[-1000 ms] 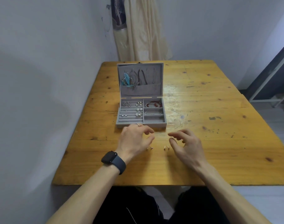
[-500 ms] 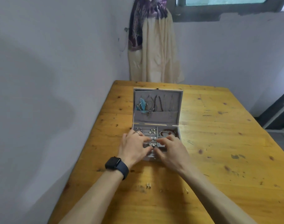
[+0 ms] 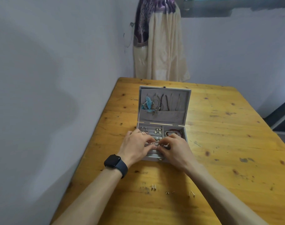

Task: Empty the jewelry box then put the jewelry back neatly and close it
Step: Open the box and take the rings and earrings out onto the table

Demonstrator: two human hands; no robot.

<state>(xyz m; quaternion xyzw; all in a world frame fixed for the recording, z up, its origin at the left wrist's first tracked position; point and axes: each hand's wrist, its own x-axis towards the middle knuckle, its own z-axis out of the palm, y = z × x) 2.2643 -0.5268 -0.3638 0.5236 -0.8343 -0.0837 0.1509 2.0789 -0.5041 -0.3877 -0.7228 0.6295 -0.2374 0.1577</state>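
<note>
Head view: left hand [image 3: 137, 146] and right hand [image 3: 175, 150] each pinch tiny earrings [image 3: 154, 143] in the jewelry box [image 3: 171, 116], so it looks like emptying; next, lift them onto the desk [image 3: 219, 143].

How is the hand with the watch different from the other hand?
The left hand's wrist wears a black smartwatch; the right hand's is bare. The left hand has a silver ring; the right hand shows none. Both pinch tiny shiny earrings over the open grey jewelry box.

Left hand [image 3: 135, 146]: palm down, fingers curled, tips drawn together. Right hand [image 3: 175, 150]: likewise, fingertips meeting the left's. Left forearm [image 3: 96, 189], right forearm [image 3: 216, 192]: stretched forward, converging.
</note>
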